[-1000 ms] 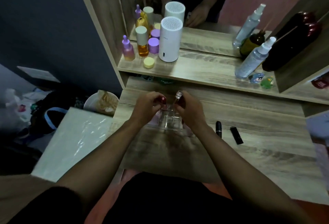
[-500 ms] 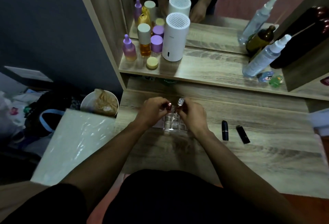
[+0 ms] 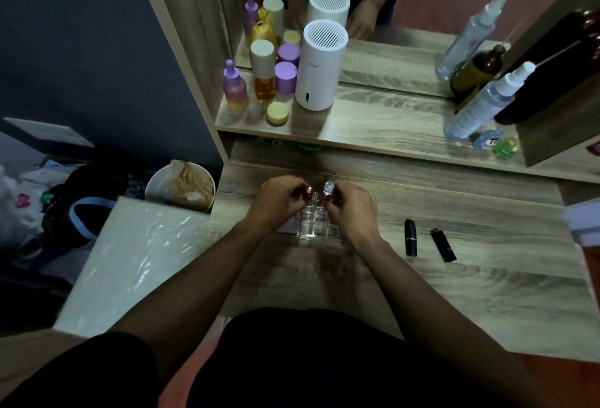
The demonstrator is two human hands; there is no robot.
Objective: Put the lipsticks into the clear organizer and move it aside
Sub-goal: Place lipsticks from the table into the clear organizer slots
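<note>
A clear organizer (image 3: 319,227) with square cells stands on the wooden desk (image 3: 454,277) between my hands. My left hand (image 3: 276,203) grips a red lipstick (image 3: 307,192) over the organizer's far left cells. My right hand (image 3: 352,213) holds a silver-capped lipstick (image 3: 328,188) upright over the far cells. Two black lipsticks lie on the desk to the right: a round one (image 3: 410,237) and a square one (image 3: 443,244). My fingers hide how deep either held lipstick sits.
A raised shelf (image 3: 389,128) behind holds a white cylinder (image 3: 319,66), purple and amber bottles (image 3: 259,79), spray bottles (image 3: 487,99) and a mirror. Left of the desk stand a plastic-wrapped box (image 3: 130,261) and a bin (image 3: 180,185).
Both hands stay over the organizer, each with its lipstick, lowered slightly toward the cells. The camera view has shifted a little; the two black lipsticks have not moved.
</note>
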